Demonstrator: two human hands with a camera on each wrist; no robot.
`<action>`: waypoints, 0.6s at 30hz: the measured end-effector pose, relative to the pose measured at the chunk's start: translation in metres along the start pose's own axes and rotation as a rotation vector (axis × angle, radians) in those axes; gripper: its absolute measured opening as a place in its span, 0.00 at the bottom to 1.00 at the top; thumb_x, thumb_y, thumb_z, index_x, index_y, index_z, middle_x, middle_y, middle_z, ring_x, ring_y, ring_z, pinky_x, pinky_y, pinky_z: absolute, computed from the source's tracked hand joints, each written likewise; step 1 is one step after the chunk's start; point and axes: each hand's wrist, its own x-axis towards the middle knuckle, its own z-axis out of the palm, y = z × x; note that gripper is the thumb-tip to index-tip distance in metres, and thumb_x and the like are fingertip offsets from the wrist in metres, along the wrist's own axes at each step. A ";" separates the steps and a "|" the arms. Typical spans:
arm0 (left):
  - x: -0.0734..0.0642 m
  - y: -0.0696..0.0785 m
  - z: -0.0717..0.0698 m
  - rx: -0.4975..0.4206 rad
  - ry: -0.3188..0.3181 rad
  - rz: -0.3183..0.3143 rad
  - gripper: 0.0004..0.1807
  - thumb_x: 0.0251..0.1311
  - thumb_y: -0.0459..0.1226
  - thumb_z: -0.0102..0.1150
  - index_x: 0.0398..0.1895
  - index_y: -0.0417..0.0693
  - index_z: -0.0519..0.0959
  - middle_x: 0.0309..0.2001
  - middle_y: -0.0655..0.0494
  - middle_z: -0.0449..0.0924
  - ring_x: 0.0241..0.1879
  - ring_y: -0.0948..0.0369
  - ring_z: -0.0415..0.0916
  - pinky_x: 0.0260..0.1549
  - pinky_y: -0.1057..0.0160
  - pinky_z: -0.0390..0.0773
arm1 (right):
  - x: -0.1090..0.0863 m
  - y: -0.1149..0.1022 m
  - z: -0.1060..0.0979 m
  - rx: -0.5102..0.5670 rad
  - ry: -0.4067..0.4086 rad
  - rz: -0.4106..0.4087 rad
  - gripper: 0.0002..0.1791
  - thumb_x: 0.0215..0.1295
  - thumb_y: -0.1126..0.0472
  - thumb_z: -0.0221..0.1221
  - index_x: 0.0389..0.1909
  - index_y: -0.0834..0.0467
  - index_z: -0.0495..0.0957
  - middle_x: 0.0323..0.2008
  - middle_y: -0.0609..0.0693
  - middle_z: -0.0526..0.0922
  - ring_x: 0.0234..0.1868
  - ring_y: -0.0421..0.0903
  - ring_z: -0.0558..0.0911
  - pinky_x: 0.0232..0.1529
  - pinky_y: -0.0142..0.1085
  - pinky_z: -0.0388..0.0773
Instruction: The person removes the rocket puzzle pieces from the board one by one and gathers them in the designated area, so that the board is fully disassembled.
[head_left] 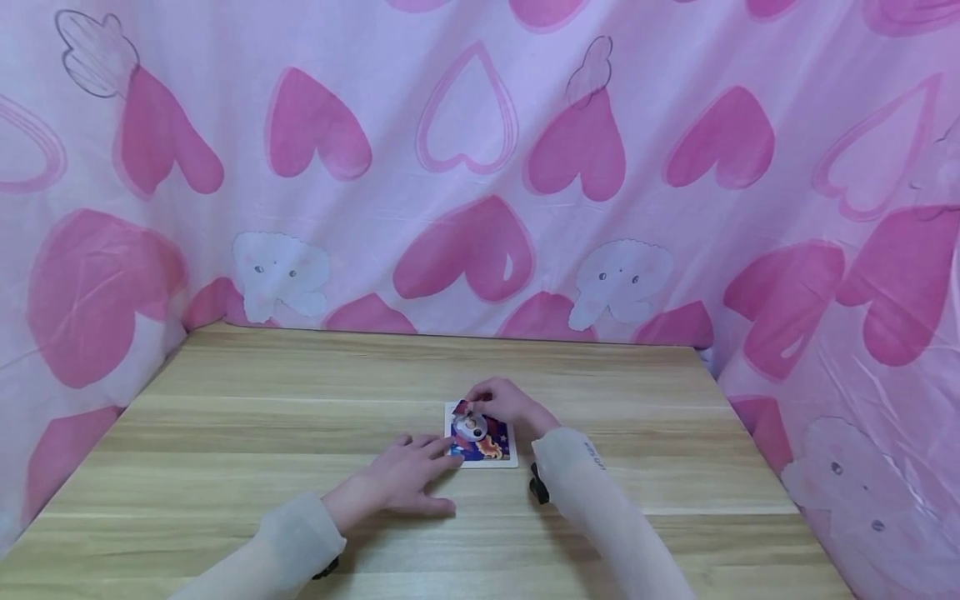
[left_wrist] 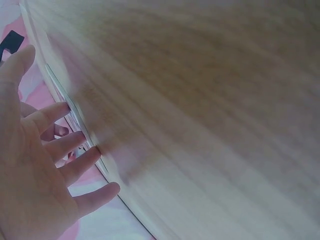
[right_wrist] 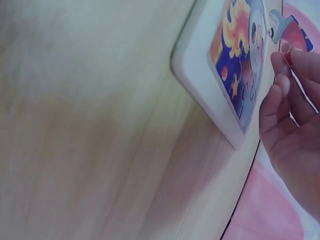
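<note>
A small jigsaw puzzle [head_left: 491,447] with a white border lies on the wooden table, its picture blue, orange and red with a round grey-white figure. My right hand [head_left: 504,402] pinches a puzzle piece [right_wrist: 296,34] between thumb and fingertips, raised over the puzzle's far left corner. In the right wrist view the piece shows red and dark blue parts and a pale knob. My left hand [head_left: 411,473] is spread flat with its fingertips on the puzzle's left edge and its thumb apart. From the left wrist the puzzle [left_wrist: 75,112] appears edge-on behind the fingers.
The wooden table [head_left: 300,383] extends around the puzzle on all sides. A pink curtain [head_left: 465,250] with hearts and white cartoon animals hangs along its back and sides. Black wrist straps [head_left: 538,485] show under the sleeves.
</note>
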 end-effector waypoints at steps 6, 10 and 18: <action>0.001 0.000 0.001 -0.001 -0.005 -0.004 0.39 0.48 0.66 0.44 0.60 0.56 0.66 0.62 0.48 0.59 0.59 0.48 0.56 0.49 0.40 0.58 | -0.007 0.001 -0.008 0.020 0.027 -0.001 0.09 0.61 0.63 0.53 0.39 0.53 0.80 0.34 0.43 0.77 0.35 0.40 0.74 0.41 0.36 0.70; 0.000 0.000 0.001 -0.008 -0.013 -0.013 0.39 0.48 0.67 0.43 0.61 0.57 0.65 0.62 0.48 0.58 0.59 0.48 0.56 0.50 0.40 0.57 | -0.012 0.000 -0.012 0.063 0.033 -0.009 0.11 0.60 0.65 0.53 0.42 0.52 0.77 0.32 0.45 0.76 0.34 0.42 0.73 0.38 0.35 0.71; 0.001 -0.001 0.002 -0.018 -0.017 -0.015 0.39 0.47 0.67 0.43 0.61 0.58 0.65 0.63 0.49 0.57 0.59 0.48 0.55 0.50 0.40 0.57 | -0.021 0.008 -0.020 0.089 0.038 -0.019 0.10 0.60 0.65 0.54 0.40 0.49 0.76 0.31 0.45 0.76 0.35 0.42 0.73 0.38 0.36 0.70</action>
